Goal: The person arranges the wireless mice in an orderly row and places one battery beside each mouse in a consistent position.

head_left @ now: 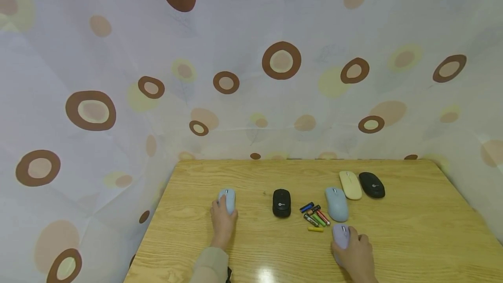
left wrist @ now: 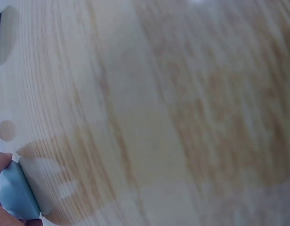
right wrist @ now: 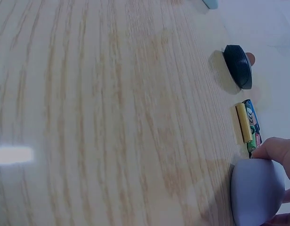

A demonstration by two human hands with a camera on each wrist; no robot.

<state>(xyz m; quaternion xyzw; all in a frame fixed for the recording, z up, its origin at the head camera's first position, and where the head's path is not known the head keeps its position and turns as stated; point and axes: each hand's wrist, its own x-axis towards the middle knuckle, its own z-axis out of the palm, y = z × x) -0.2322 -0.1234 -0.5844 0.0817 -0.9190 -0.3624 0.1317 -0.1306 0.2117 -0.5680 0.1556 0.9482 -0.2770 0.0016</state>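
Observation:
At the left of the table, my left hand [head_left: 224,222] grips a small light blue computer mouse [head_left: 230,202] by its sides, one finger lying along its top. The same blue mouse [left wrist: 17,195] shows at the lower left edge of the left wrist view. My right hand [head_left: 357,254] holds a lavender mouse [head_left: 341,236] near the front right, thumb on its left side and fingers on its right. In the right wrist view the rounded end of the lavender mouse [right wrist: 257,193] shows, fingers pinching its sides.
Between the hands lie a black mouse [head_left: 281,203] and a cluster of loose batteries [head_left: 313,214], with one yellow battery [head_left: 315,229] in front. Behind my right hand are another light blue mouse [head_left: 336,205], a cream mouse [head_left: 351,185] and a second black mouse [head_left: 372,184].

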